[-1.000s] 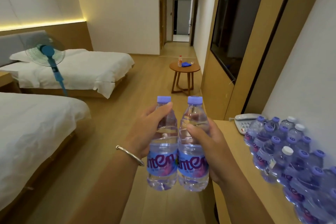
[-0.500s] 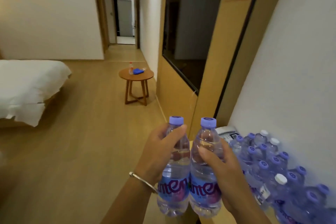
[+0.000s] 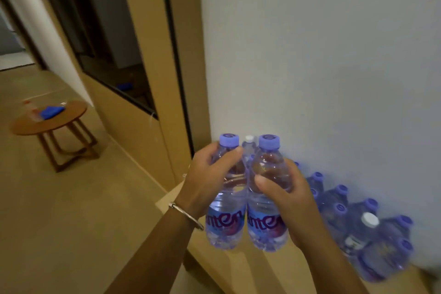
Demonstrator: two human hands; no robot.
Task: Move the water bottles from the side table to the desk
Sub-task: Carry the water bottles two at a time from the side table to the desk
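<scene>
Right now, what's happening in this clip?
A person is carrying two water bottles, one per hand. The left hand grips the left bottle and the right hand grips the right bottle, both upright, side by side, above the near edge of the desk. Neither is set down yet. A cluster of bottles already stands on the desk along the wall. The round side table sits back on the left, holding a blue cloth and one blurred item.

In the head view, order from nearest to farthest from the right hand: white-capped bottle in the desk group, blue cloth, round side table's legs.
From the right hand:
1. White-capped bottle, just right, on the desk.
2. Round side table's legs, far left.
3. Blue cloth, on that tabletop, slightly farther.
</scene>
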